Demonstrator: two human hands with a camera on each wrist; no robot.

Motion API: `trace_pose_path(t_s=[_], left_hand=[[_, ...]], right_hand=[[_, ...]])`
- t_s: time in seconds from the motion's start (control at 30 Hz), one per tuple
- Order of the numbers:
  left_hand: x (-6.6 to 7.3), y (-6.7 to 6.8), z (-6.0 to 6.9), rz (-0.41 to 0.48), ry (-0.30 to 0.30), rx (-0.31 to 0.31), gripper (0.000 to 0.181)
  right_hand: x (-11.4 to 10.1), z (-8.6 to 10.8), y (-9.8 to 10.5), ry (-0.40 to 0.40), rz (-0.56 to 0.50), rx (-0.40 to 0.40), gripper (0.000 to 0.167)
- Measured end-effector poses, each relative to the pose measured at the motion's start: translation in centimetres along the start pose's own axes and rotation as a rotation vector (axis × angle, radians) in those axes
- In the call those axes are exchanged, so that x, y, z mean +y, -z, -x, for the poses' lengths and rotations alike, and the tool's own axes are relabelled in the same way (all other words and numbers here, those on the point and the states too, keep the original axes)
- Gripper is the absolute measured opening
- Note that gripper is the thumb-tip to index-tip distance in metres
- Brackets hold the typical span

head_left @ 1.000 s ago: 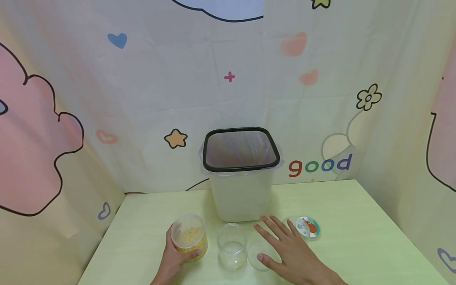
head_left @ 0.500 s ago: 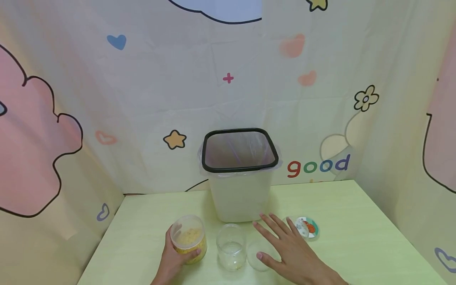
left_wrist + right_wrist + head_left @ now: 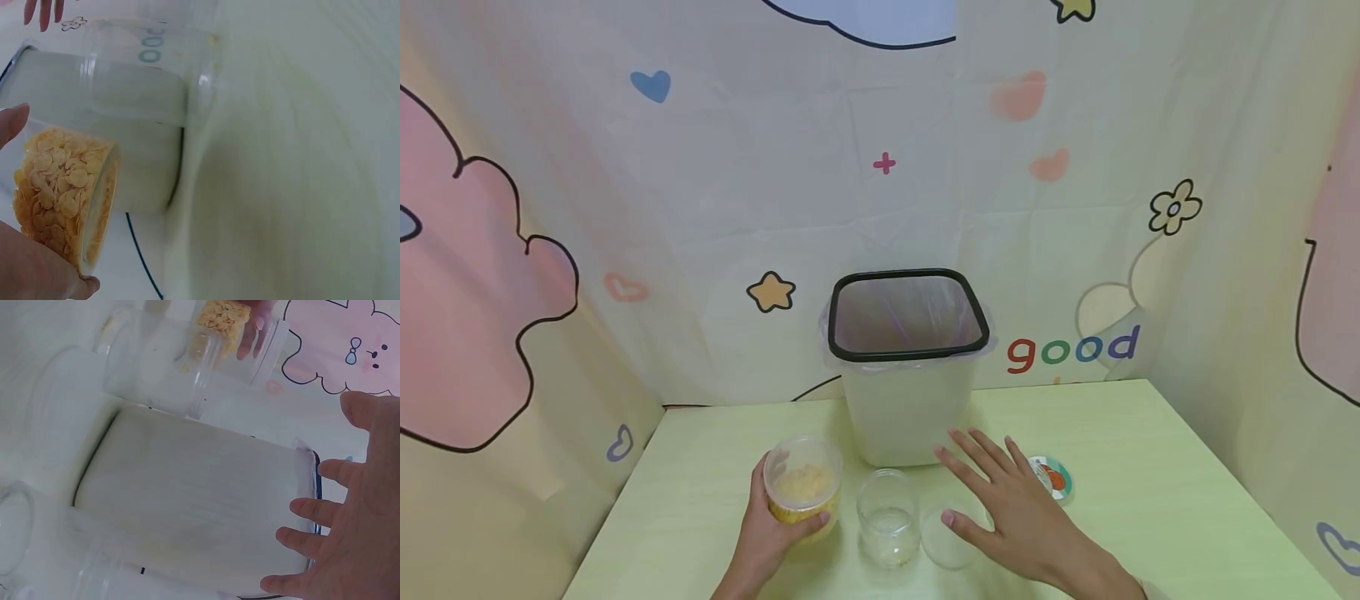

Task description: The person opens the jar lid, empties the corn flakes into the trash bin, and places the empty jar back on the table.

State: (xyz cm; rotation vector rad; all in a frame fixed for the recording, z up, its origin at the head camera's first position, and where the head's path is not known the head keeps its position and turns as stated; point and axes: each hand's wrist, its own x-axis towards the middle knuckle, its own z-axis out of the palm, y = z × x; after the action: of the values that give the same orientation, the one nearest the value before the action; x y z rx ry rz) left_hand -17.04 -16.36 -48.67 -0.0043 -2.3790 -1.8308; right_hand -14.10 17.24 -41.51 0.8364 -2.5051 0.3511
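Observation:
My left hand [image 3: 767,527] grips a clear plastic jar of cornflakes [image 3: 806,490], thumb on the near side. Its top is uncovered, and the left wrist view shows its base raised off the table. Just right of it stands an empty clear jar [image 3: 889,523], a few crumbs at its bottom. A flat transparent lid [image 3: 945,542] lies beside that jar, partly under my right hand [image 3: 1024,523]. That hand hovers palm down with fingers spread, holding nothing. Behind it, a disc with a colourful label [image 3: 1056,477] shows; the hand hides part of it.
A pale bin [image 3: 913,412] with a black rim and a plastic liner stands at the table's back, behind the jars. The light-coloured table [image 3: 1157,500] extends to both sides. A printed cloth [image 3: 715,192] hangs around the back and sides.
My left hand has lifted the cornflakes jar slightly, and it has shifted a little forward and right. My right hand has moved up slightly, fingers still spread.

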Motion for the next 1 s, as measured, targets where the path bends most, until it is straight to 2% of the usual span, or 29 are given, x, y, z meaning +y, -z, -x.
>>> trace_pose_path(t_s=[0.37, 0.6, 1.0], left_hand=[[3.1, -0.4, 0.4, 0.023, -0.088, -0.043, 0.112], [4.6, -1.1, 0.4, 0.010, -0.143, -0.066, 0.113], [7.0, -2.2, 0.3, -0.047, -0.237, 0.003, 0.115]], right_hand=[[-0.2, -1.0, 1.1, -0.004, -0.006, 0.017, 0.066], [-0.5, -1.9, 2.0, 0.045, -0.035, 0.048, 0.066], [-1.1, -3.3, 3.2, 0.045, -0.059, 0.055, 0.067]])
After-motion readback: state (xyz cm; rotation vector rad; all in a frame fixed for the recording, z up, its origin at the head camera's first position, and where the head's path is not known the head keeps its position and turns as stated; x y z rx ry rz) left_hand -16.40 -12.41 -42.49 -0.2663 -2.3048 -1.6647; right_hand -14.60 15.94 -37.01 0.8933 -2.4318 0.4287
